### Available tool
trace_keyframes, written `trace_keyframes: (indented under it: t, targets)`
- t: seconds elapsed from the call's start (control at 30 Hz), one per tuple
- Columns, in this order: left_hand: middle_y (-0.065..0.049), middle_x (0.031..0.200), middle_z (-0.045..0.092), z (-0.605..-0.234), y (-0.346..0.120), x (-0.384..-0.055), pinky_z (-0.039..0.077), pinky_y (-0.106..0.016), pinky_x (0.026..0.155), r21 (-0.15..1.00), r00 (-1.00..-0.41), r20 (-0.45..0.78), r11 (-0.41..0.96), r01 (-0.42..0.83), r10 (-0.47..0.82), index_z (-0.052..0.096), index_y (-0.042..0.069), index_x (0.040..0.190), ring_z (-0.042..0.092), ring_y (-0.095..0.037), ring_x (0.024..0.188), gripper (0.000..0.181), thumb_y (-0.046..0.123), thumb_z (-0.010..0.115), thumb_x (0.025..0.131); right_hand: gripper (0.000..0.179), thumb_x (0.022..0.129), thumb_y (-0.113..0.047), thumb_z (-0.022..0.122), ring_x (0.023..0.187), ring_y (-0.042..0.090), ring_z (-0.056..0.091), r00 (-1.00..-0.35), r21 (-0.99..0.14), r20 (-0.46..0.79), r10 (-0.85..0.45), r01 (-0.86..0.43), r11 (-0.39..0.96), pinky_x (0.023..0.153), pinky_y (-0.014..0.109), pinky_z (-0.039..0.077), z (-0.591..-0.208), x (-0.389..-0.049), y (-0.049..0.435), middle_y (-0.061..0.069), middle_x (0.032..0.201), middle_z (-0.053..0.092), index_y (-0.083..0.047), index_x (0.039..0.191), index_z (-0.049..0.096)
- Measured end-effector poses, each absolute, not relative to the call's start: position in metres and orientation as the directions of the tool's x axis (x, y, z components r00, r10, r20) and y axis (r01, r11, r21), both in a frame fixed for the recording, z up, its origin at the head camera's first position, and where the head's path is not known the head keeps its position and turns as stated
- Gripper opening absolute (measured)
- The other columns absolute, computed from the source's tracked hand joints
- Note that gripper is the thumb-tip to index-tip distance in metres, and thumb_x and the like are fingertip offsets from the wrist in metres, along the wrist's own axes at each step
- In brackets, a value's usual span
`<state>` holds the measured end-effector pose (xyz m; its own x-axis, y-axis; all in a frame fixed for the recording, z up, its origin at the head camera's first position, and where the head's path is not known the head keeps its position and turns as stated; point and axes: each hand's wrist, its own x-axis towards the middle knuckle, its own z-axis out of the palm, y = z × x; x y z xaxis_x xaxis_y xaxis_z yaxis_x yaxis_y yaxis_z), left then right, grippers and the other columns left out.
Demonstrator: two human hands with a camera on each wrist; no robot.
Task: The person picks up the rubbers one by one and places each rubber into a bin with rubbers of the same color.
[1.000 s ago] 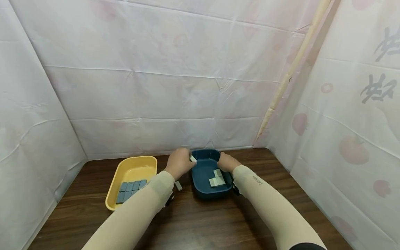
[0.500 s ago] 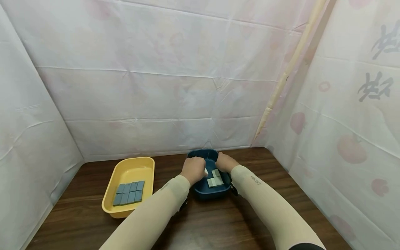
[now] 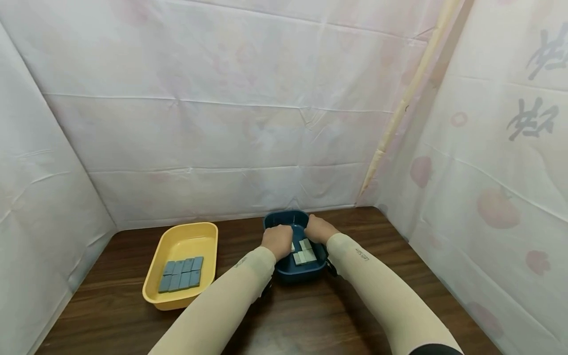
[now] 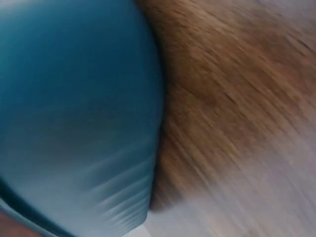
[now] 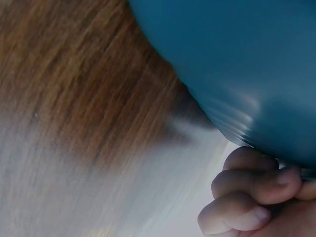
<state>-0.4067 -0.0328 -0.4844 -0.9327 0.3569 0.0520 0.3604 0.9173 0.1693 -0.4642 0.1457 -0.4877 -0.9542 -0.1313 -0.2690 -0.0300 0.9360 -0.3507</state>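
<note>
My left hand [image 3: 278,240] reaches over the left side of a dark blue plastic tray [image 3: 296,276]. It pinches a pale rectangular block [image 3: 293,247], mostly hidden behind the fingers. Several more pale blocks [image 3: 305,256] lie grouped on the tray floor, just right of that hand. At the tray's right rim, my right hand [image 3: 320,230] grips the edge; the right wrist view shows its curled fingers [image 5: 242,187] under the blue wall [image 5: 247,59]. Only the tray's outer side [image 4: 84,98] and the tabletop appear in the left wrist view, without the left fingers.
A yellow tray [image 3: 151,296] stands to the left, with several grey-blue blocks [image 3: 181,274] in two rows at its near end. Both trays rest on a dark wood table [image 3: 301,320]. White patterned sheeting [image 3: 222,133] rises behind and on both sides.
My left hand has moved right and down from the tray's left rim into it, carrying the pale block. The right hand stays on the rim. The view has shifted slightly.
</note>
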Motion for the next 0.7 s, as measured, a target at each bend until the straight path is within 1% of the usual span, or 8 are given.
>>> trace_keyframes:
  t: [0.07,0.23,0.33,0.37,0.47,0.57,0.63,0.7]
  targets:
    - [-0.004,0.081,0.075,-0.485,-0.032,-0.406,0.065,-0.043,0.071,0.171,-0.932,0.050,0.916,0.363,0.360,0.068,0.017,0.072,0.065,-0.016,0.068,0.042,0.010,0.064,0.114,0.071,0.118,-0.023,0.048,0.148,0.034,0.061,-0.954,-0.352,-0.271,-0.131,-0.028,0.936,0.122,0.052,0.052,-0.488,-0.464,0.146,0.023,0.185,0.032,0.007,0.177,0.022]
    - [0.001,0.075,0.072,-0.486,-0.029,-0.404,0.064,-0.042,0.072,0.165,-0.918,0.070,0.903,0.396,0.390,0.066,0.018,0.068,0.062,-0.015,0.067,0.042,0.011,0.071,0.110,0.071,0.118,-0.024,0.048,0.146,0.035,0.060,-0.953,-0.348,-0.269,-0.138,-0.038,0.937,0.122,0.051,0.051,-0.488,-0.464,0.145,0.023,0.186,0.029,0.007,0.177,0.022]
    - [0.002,0.072,0.071,-0.486,-0.026,-0.403,0.065,-0.044,0.076,0.159,-0.908,0.088,0.894,0.419,0.410,0.068,0.019,0.067,0.063,-0.015,0.067,0.041,0.011,0.075,0.107,0.072,0.118,-0.024,0.048,0.151,0.035,0.058,-0.953,-0.339,-0.269,-0.140,-0.042,0.940,0.124,0.051,0.049,-0.488,-0.463,0.145,0.023,0.186,0.029,0.007,0.177,0.021]
    - [0.002,0.072,0.071,-0.489,-0.025,-0.405,0.064,-0.046,0.075,0.153,-0.902,0.109,0.890,0.430,0.417,0.068,0.019,0.067,0.064,-0.015,0.067,0.040,0.012,0.075,0.106,0.072,0.119,-0.024,0.048,0.151,0.035,0.058,-0.953,-0.337,-0.270,-0.140,-0.043,0.940,0.124,0.051,0.050,-0.488,-0.463,0.145,0.023,0.186,0.029,0.007,0.177,0.021]
    - [0.002,0.071,0.071,-0.492,-0.023,-0.407,0.064,-0.050,0.076,0.146,-0.897,0.131,0.887,0.439,0.423,0.068,0.020,0.066,0.064,-0.016,0.067,0.041,0.012,0.077,0.105,0.072,0.119,-0.024,0.048,0.143,0.036,0.062,-0.949,-0.338,-0.280,-0.143,-0.042,0.940,0.117,0.049,0.052,-0.486,-0.462,0.145,0.023,0.187,0.027,0.006,0.178,0.021]
    - [0.001,0.073,0.073,-0.491,-0.021,-0.405,0.065,-0.052,0.079,0.152,-0.900,0.120,0.888,0.434,0.419,0.069,0.019,0.067,0.067,-0.017,0.069,0.041,0.011,0.074,0.107,0.071,0.118,-0.023,0.047,0.131,0.034,0.064,-0.947,-0.338,-0.287,-0.146,-0.042,0.940,0.108,0.047,0.052,-0.484,-0.462,0.145,0.022,0.187,0.026,0.006,0.178,0.021]
    - [-0.001,0.078,0.075,-0.488,-0.019,-0.403,0.065,-0.052,0.086,0.158,-0.906,0.086,0.892,0.422,0.414,0.069,0.018,0.069,0.069,-0.019,0.073,0.042,0.009,0.069,0.110,0.072,0.118,-0.023,0.047,0.124,0.034,0.065,-0.944,-0.341,-0.293,-0.149,-0.042,0.939,0.104,0.046,0.052,-0.484,-0.462,0.146,0.022,0.188,0.024,0.006,0.178,0.019]
    - [-0.003,0.084,0.078,-0.485,-0.018,-0.399,0.065,-0.053,0.093,0.171,-0.911,0.057,0.895,0.412,0.408,0.070,0.017,0.072,0.072,-0.020,0.077,0.041,0.009,0.067,0.112,0.071,0.118,-0.022,0.046,0.123,0.034,0.065,-0.945,-0.341,-0.290,-0.151,-0.046,0.939,0.104,0.046,0.052,-0.483,-0.462,0.147,0.023,0.187,0.025,0.006,0.178,0.019]
